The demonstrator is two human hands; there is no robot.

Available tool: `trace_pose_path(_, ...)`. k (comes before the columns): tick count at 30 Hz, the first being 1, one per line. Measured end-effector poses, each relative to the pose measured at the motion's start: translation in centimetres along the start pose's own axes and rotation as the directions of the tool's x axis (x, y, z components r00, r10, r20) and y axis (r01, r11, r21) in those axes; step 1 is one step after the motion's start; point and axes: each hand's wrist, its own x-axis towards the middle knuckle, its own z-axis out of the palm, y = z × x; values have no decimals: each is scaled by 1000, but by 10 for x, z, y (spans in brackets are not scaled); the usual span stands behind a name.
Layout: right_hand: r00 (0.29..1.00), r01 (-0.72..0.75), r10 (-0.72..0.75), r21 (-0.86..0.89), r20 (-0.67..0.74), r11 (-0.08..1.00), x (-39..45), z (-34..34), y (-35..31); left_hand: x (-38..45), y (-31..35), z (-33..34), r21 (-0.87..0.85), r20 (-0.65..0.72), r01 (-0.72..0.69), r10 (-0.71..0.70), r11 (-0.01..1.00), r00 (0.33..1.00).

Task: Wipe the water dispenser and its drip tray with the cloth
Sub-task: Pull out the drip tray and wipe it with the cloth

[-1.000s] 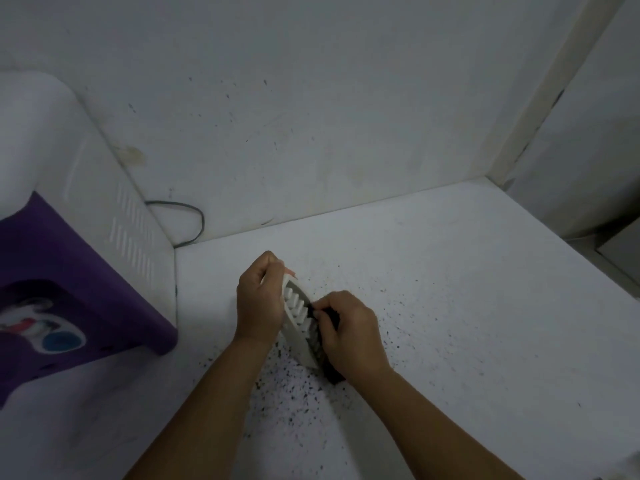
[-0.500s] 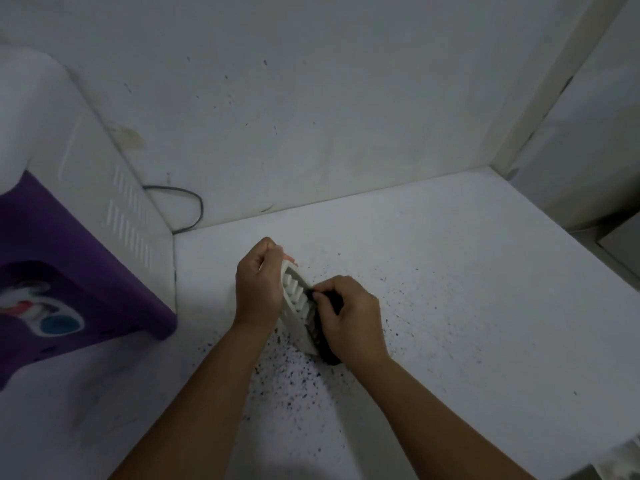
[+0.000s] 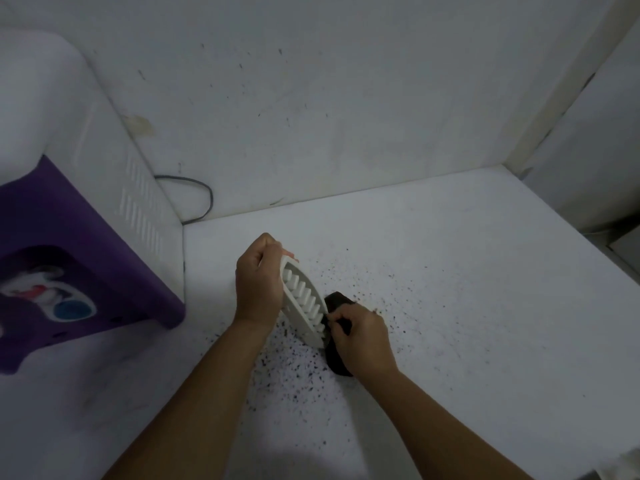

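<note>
The left hand grips the white drip tray tilted on edge over the speckled worktop. The right hand, fingers curled, pinches the dark cloth against its near end. The dispenser stands far left.

The right hand now sits lower along the drip tray, at its near end, where a second ago it pressed the dark cloth against the middle of the slats. More of the white slats show bare above it, and the top of the cloth peeks out behind the tray. More black specks lie scattered on the bench around the hands.
</note>
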Motion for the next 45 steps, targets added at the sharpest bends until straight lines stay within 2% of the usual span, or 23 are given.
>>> trace_pose_path(2,1000,13,-12,-51,27,999,6,-2,2,-1,1,3,9,-4,-8,8,1000,1000)
trace_pose_path(5,996,71,-74,-64,-52,995,12,-4,0,-3,5,6,-8,-1,-16,16,1000,1000)
trace_pose_path(6,997,69,-71,-71,-35,995,9,-2,2,-3,5,6,-15,0,-14,14,1000,1000)
trace_pose_path(9,993,-18,33,-130,113,991,-7,5,15,-5,4,4,-22,-4,-20,20,1000,1000)
trace_pose_path(12,978,-92,121,-169,169,981,-8,10,17,-10,3,4,12,-64,-42,42,999,997)
trace_pose_path(16,962,-242,248,-57,117,969,-5,12,11,-11,2,0,39,-110,-49,53,998,993)
trace_pose_path(23,961,-261,254,55,112,964,-18,9,-1,-14,5,1,53,-128,-57,63,997,990)
trace_pose_path(27,980,-197,187,236,64,952,-7,-11,-39,-16,9,8,35,-98,-58,62,998,993)
trace_pose_path(31,1000,10,-11,379,0,925,11,-34,-80,-15,12,8,11,-71,-8,9,1000,997)
trace_pose_path(34,997,72,-68,358,-26,931,6,-28,-81,-13,12,2,6,-34,5,-5,1000,999)
trace_pose_path(38,996,-73,56,259,74,963,-6,-15,-59,-11,10,-8,25,-26,-6,6,1000,1000)
trace_pose_path(43,993,110,-89,347,-76,931,4,-17,-82,-10,8,-9,26,9,35,-35,999,999)
trace_pose_path(45,989,131,-99,355,-106,926,2,-15,-80,-9,9,-8,12,29,21,-21,1000,999)
